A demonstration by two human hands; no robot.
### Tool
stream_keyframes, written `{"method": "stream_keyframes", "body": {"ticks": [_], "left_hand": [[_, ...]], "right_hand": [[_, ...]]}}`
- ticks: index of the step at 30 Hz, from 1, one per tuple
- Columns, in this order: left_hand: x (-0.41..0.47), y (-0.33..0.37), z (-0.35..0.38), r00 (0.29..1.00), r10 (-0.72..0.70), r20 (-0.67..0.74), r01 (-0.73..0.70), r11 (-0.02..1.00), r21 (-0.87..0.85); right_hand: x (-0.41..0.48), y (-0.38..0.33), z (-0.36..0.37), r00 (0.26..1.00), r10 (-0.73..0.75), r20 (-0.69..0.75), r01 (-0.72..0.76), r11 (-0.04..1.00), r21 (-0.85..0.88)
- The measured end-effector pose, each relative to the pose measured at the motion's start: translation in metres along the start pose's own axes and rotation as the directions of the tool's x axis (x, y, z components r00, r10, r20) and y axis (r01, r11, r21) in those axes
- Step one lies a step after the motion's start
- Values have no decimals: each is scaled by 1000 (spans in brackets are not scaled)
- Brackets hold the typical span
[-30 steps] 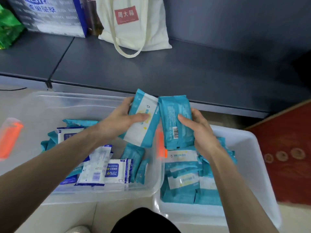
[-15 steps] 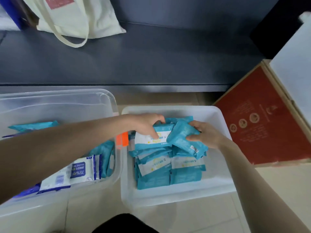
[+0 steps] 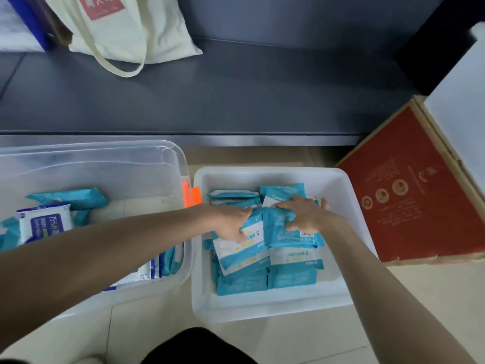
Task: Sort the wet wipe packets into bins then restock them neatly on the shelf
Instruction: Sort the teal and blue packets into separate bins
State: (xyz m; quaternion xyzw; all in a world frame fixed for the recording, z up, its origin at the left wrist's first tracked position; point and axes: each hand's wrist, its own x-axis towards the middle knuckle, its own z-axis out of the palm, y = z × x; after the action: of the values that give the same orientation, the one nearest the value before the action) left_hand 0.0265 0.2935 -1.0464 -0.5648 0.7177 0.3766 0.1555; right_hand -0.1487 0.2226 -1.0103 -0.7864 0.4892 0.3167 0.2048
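Two rows of teal wet wipe packets fill the white bin (image 3: 262, 311) on the floor. My left hand (image 3: 231, 222) grips the top teal-and-white packet (image 3: 241, 250) of the left row, thumb and fingers on its far end. My right hand (image 3: 304, 214) lies palm down on the top teal packet (image 3: 288, 236) of the right row and holds it against the stack. To the left, the clear bin (image 3: 110, 158) holds blue-and-white 75% packets (image 3: 44, 224) and a few teal ones (image 3: 76, 198).
The dark grey shelf (image 3: 236, 95) runs behind both bins, with a cream tote bag (image 3: 126, 27) on its left part. A red cardboard box (image 3: 414, 200) leans at the right of the white bin. An orange latch (image 3: 187, 193) sits between the bins.
Both hands carried a teal packet each from above the clear bin down into the white bin and set them on the two stacks. The view has shifted right and down.
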Motion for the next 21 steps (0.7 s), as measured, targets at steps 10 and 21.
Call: {"method": "stream_keyframes", "body": {"ticks": [10, 21], "left_hand": [[-70, -38, -53, 914, -24, -404, 17, 1000, -20], [-198, -145, -23, 763, -390, -515, 259, 915, -310]], "right_hand": [[-7, -64, -34, 955, -146, -259, 221, 932, 287], [-16, -203, -65, 776, -453, -440, 545, 831, 106]]}}
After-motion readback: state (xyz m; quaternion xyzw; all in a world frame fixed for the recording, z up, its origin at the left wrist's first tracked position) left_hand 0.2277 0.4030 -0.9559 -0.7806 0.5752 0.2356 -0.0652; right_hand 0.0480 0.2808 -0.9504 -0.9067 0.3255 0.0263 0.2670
